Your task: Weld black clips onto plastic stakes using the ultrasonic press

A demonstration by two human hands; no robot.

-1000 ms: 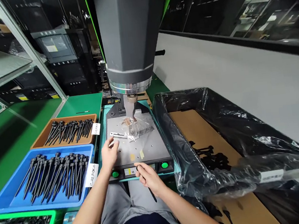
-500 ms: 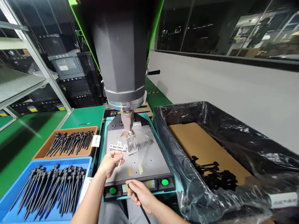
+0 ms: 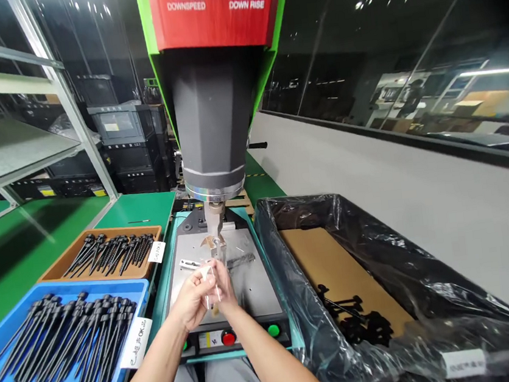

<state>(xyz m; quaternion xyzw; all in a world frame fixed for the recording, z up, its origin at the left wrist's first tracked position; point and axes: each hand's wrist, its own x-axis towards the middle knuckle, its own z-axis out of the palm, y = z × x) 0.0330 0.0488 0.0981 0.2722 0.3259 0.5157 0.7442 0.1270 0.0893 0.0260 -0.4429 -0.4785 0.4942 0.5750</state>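
Observation:
My left hand [image 3: 192, 299] pinches a thin white plastic piece [image 3: 207, 273] with narrow strands hanging down, over the front of the machine's metal plate [image 3: 190, 312]. Right beside it, my right hand [image 3: 225, 287] is closed, its fingertips close to the white piece. What it holds is hidden; the black rod does not show now. Just behind my hands stands a small metal fixture [image 3: 216, 248], directly under the press tool head [image 3: 214, 217].
On the left, a blue tray [image 3: 139, 290] and a brown tray [image 3: 46, 276] hold many black rods. At right stands a large box lined with black plastic [image 3: 330, 207], with black parts [image 3: 363, 319] on cardboard. A red button [image 3: 228, 339] and a green button [image 3: 274, 330] line the front edge.
My right hand has moved up and forward from the front edge to beside my left hand. The black rod it held has gone from sight. My view has tilted up slightly.

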